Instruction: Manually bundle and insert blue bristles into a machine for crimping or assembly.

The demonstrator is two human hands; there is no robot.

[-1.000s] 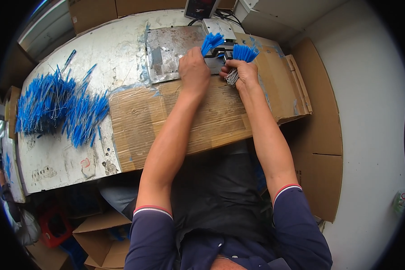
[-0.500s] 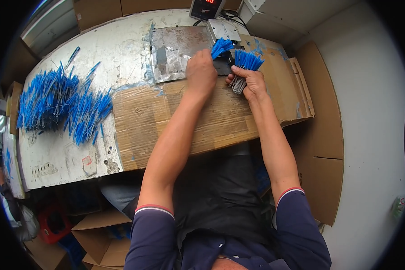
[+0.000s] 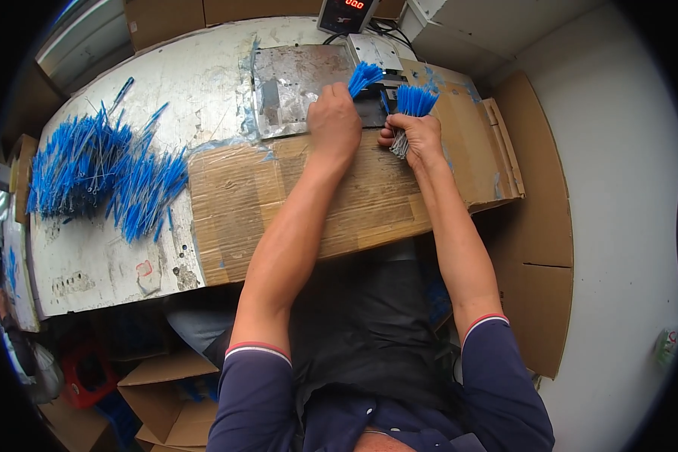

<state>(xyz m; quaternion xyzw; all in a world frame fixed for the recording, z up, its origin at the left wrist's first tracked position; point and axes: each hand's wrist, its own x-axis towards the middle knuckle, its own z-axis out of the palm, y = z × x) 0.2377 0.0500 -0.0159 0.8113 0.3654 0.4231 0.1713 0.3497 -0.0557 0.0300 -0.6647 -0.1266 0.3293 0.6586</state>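
Note:
My left hand [image 3: 334, 119] is closed around a small bunch of thin wire brushes with blue bristles [image 3: 365, 75], bristle ends pointing up and away from me. My right hand [image 3: 418, 137] grips a thicker bunch of the same brushes [image 3: 416, 99], with the bare wire ends showing below the fingers. Beside its thumb one blue brush stands apart from this bunch. Both hands are near a small dark device at the right edge of a metal plate [image 3: 297, 71]. A large heap of these brushes [image 3: 79, 166] lies at the left of the table.
Cardboard [image 3: 301, 203] covers the table's front part under my forearms. A display box with red digits [image 3: 346, 15] stands at the back, beside a light metal housing [image 3: 374, 51] and cables. Cardboard panels [image 3: 539, 166] and a white wall [image 3: 625, 188] border the right side.
My left hand and its bunch have shifted slightly left, away from the right hand. A single blue brush now shows apart at the left of the right-hand bunch.

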